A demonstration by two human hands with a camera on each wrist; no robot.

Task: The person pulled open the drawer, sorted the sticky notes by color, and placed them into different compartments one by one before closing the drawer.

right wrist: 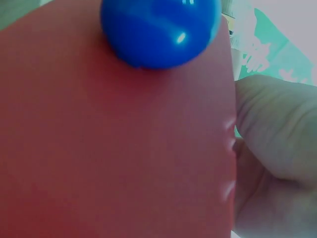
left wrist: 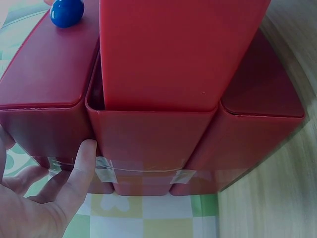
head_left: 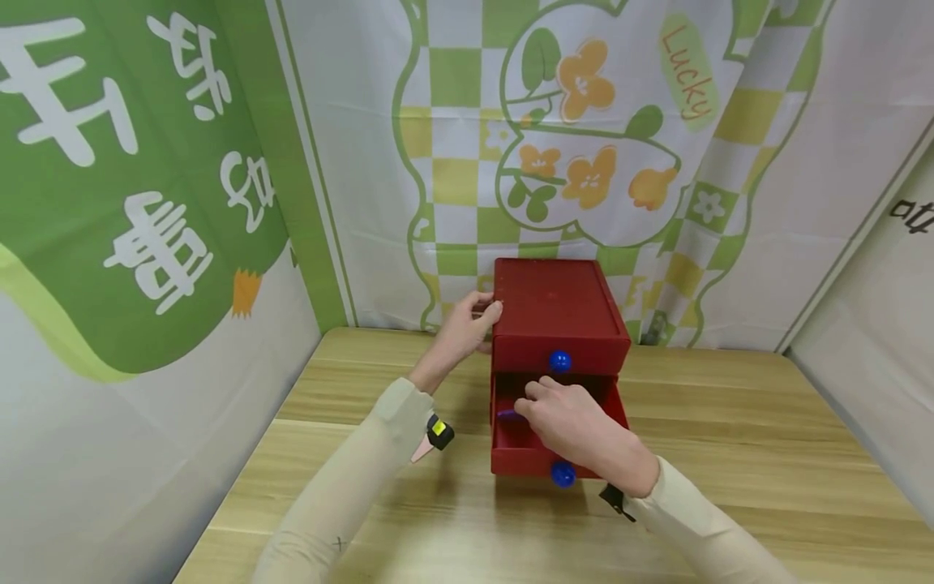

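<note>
A red drawer cabinet (head_left: 558, 300) stands on the table by the back curtain. Its lower visible drawer (head_left: 514, 438) is pulled out; the drawer above it is closed, and each front has a round blue knob (head_left: 560, 361). My left hand (head_left: 463, 324) rests against the cabinet's left side near the top, thumb on the wall (left wrist: 81, 171) and fingers reaching behind. Over the pulled-out drawer, my right hand (head_left: 565, 414) has curled fingers at a slim purple pen-like object (head_left: 509, 414), which it seems to pinch. The right wrist view shows the drawer's front (right wrist: 124, 148) hiding the fingertips.
The wooden table (head_left: 350, 405) extends on both sides of the cabinet. Behind hangs a checked, flowered curtain (head_left: 452, 122), with a green printed cloth (head_left: 109, 203) on the left. Clear tape (left wrist: 106, 171) runs round the cabinet body.
</note>
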